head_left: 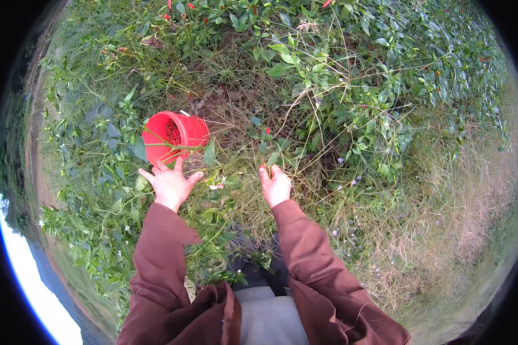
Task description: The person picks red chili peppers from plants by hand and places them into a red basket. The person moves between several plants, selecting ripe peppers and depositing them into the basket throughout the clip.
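A red plastic bucket [196, 132] leans among the plants ahead of me, its mouth facing left, with many small red chili peppers [172, 132] inside. Just below its rim, my left hand [169, 184] is spread with fingers apart and holds nothing visible. A green chili stem [179, 147] crosses between that hand and the bucket. To the right, my right hand [276, 186] pinches a leafy chili sprig [272, 160] between thumb and fingers. Something red shows at those fingertips, too small to make out. One red chili [267, 130] hangs just beyond.
Dense chili plants [397, 82] with scattered red fruit spread ahead and to the right. Long dry grass stalks [313, 92] arch over the middle. More chili foliage [108, 211] crowds my left side. Straw-coloured grass [440, 233] and small purple flowers [340, 160] lie to the right.
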The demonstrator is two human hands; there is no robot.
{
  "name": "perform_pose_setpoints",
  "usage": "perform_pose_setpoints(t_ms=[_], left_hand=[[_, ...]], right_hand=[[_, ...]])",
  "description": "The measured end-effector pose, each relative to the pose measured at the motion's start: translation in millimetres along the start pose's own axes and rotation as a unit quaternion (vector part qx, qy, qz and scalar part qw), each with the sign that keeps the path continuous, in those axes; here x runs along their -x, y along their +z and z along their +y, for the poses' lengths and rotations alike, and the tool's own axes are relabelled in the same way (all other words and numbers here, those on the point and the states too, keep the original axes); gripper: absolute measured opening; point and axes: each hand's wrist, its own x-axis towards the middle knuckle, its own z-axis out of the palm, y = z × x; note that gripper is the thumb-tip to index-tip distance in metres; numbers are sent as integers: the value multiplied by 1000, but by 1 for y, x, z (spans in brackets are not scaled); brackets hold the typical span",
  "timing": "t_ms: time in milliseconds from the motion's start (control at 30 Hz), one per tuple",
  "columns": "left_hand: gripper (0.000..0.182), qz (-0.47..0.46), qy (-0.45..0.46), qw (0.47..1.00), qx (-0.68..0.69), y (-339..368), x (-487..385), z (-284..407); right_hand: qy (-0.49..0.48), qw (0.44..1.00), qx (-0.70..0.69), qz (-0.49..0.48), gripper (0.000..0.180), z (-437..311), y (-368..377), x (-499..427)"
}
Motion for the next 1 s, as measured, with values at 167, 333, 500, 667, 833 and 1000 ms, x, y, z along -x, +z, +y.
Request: perform_pose_setpoints(t_ms=[167,333,500,667,833,1000], left_hand=[[97,-79,9,994,77,18,52,16],[120,-82,48,992,88,27,80,29],[122,-91,102,987,86,39,103,38],[124,-120,132,984,-11,62,109,25],[120,-96,139,979,-112,79,90,-18],[119,-73,125,980,-137,122,78,-62]], right_hand=[[178,952,250,-21,57,50,1,-86],[213,943,252,-55,54,58,10,-100],[237,952,194,-2,40,88,19,-97],[187,981,37,-36,30,129,27,-77],[199,947,-157,-195,15,146,22,-58],[252,903,-191,-291,8,119,-3,-36]])
